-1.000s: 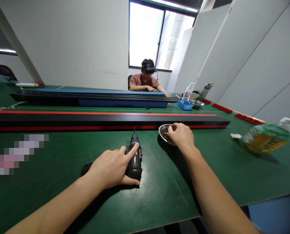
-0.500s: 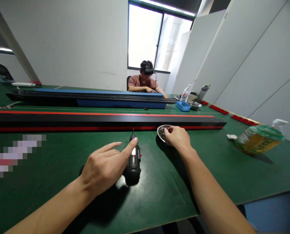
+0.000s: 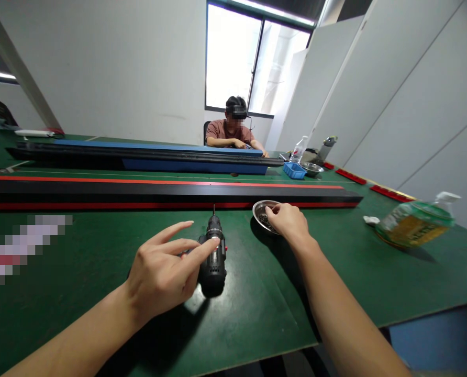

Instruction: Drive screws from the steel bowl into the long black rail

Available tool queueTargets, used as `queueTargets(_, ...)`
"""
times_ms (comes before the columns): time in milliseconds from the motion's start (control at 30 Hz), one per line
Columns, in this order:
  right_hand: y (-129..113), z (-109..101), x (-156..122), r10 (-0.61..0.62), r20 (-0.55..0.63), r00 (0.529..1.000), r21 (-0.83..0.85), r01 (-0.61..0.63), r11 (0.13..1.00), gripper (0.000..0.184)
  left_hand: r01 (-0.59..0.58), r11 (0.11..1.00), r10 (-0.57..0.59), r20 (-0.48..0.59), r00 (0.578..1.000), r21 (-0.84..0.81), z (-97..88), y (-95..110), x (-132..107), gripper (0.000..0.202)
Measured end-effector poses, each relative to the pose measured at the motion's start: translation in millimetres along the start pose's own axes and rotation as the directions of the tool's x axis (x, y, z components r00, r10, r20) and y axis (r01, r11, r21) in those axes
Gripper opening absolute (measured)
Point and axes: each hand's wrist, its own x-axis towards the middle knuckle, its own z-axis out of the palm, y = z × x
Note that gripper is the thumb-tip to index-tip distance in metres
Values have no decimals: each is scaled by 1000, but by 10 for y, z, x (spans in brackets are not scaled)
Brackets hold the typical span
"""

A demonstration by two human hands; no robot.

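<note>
A black cordless drill lies on the green table, its bit pointing away from me. My left hand hovers just left of it with the fingers spread, and one fingertip rests on the drill's body. My right hand reaches into a small metal dish of dark screws. Its fingers are pinched together there, and what they grip is too small to make out.
A long black and red rail runs across the table behind the drill, with a black and blue rail further back. A person sits opposite. A blue tray, a metal bowl and a lying bottle are at right.
My left hand has let go of the drill, lifted and spread its fingers. My right hand has stayed at the dish, its fingers closing into a pinch.
</note>
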Motion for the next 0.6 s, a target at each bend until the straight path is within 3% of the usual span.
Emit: queueTargets(600, 38, -10, 19, 4, 61, 998, -27, -3, 1000, 43, 13, 998, -13, -7, 1000, -61, -8, -6, -9, 42)
